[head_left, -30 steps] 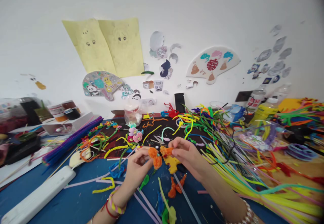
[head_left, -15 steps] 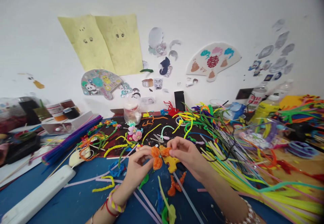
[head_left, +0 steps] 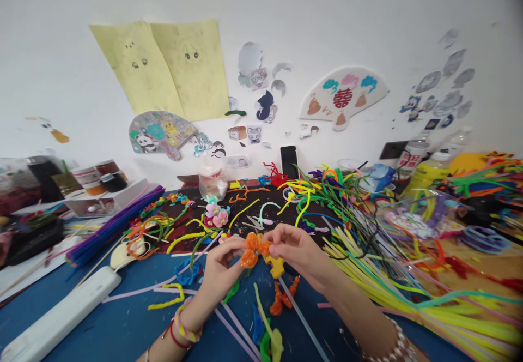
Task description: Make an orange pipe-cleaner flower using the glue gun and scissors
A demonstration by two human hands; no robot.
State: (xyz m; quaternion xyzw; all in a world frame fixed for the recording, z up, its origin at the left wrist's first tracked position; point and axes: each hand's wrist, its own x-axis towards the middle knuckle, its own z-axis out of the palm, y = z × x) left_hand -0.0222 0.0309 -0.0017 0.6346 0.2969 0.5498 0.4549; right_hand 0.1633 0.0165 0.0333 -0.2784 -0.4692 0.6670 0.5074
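Orange fuzzy petals (head_left: 249, 258) hung above the blue surface (head_left: 163, 291). I noted my left hand (head_left: 223, 261) pinching one side, my right hand (head_left: 303, 254) the other, thumb and fingers nearly together on each. Step, as I judged it: bringing petals side by side; whether joined, couldn't tell. Next move called for steady pinches, bases aligned.

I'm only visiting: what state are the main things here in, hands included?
Orange flower piece: held at both sides
Left hand: pinching its left side
Right hand: pinching its right side
Phone: propped upright, screen dark
Yellow bottle: standing, capped
Purple pipe cleaners: lying bundled
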